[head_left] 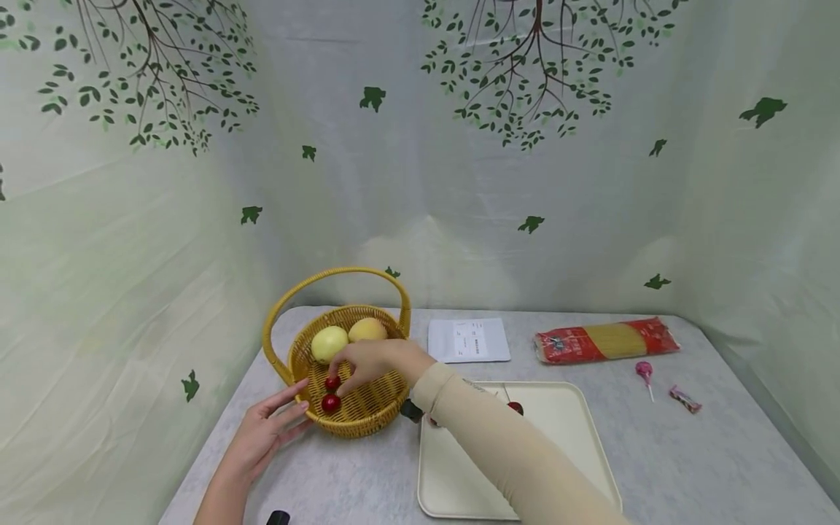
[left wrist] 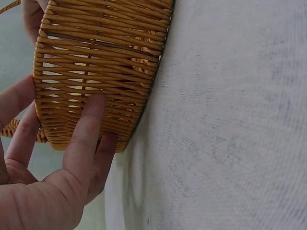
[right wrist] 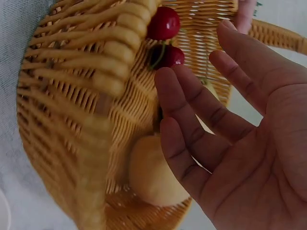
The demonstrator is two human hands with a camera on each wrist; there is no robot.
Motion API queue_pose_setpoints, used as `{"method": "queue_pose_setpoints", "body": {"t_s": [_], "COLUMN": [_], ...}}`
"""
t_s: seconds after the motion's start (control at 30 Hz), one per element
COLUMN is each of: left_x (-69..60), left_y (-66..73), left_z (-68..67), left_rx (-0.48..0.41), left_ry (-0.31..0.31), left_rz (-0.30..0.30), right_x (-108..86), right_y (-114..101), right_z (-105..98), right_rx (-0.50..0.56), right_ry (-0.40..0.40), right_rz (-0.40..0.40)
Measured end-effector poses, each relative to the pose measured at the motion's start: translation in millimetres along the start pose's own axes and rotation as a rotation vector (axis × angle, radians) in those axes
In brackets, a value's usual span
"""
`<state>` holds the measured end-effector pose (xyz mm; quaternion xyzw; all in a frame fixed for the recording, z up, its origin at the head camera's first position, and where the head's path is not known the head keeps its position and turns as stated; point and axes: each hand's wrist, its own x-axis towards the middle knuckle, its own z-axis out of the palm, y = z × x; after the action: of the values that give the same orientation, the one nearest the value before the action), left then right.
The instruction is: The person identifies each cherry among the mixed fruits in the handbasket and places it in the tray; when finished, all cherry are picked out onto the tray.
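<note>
A yellow wicker basket [head_left: 351, 429] with an arched handle stands at the table's left. Inside it lie two red cherries [head_left: 331, 403] [right wrist: 163, 23], a yellow-green fruit [head_left: 329, 344] and a tan-yellow fruit [head_left: 367, 329] [right wrist: 156, 170]. My right hand [head_left: 374, 362] [right wrist: 244, 120] reaches in over the rim, its fingers loosely bent beside the cherries, with nothing gripped between them in the right wrist view. At the basket's left side my left hand [head_left: 259, 437] [left wrist: 57, 177] rests its extended fingers against the woven wall [left wrist: 96, 62].
A cream tray [head_left: 558, 467] with a cherry [head_left: 515, 407] lies partly under my right sleeve [head_left: 499, 445]. Behind it is a white packet [head_left: 459, 340]. Farther right are a red and yellow noodle package [head_left: 607, 341], a pink lollipop [head_left: 644, 370] and a wrapped candy [head_left: 685, 399].
</note>
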<state>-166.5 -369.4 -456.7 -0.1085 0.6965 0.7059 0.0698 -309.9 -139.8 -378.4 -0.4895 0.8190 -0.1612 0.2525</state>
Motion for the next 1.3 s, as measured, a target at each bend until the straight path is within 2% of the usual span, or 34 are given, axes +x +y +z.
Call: {"method": "queue_pose_setpoints", "body": {"t_s": [0.1, 0.37, 0.7, 1.1, 1.3], "left_x": [-0.5, 1.4, -0.7, -1.6, -1.7], "left_y": [-0.7, 0.6, 3.1, 3.6, 1.7], "left_z": [-0.1, 0.0, 2.8, 7.5, 7.9], "left_rx": [0.005, 0.000, -0.010, 0.008, 0.007], "left_ry": [-0.004, -0.003, 0.005, 0.033, 0.037], "left_rz": [0.002, -0.003, -0.008, -0.010, -0.013], "right_x": [6.4, 15.1, 24.1, 26.1, 30.1], "right_y": [-5, -13, -24, -31, -39], "right_z": [3, 5, 6, 5, 5], "right_rx": [0.020, 0.225, 0.328, 0.311, 0.248], "right_ry": [-0.040, -0.140, -0.214, -0.246, -0.269], "right_rz": [0.024, 0.116, 0.203, 0.261, 0.286]}}
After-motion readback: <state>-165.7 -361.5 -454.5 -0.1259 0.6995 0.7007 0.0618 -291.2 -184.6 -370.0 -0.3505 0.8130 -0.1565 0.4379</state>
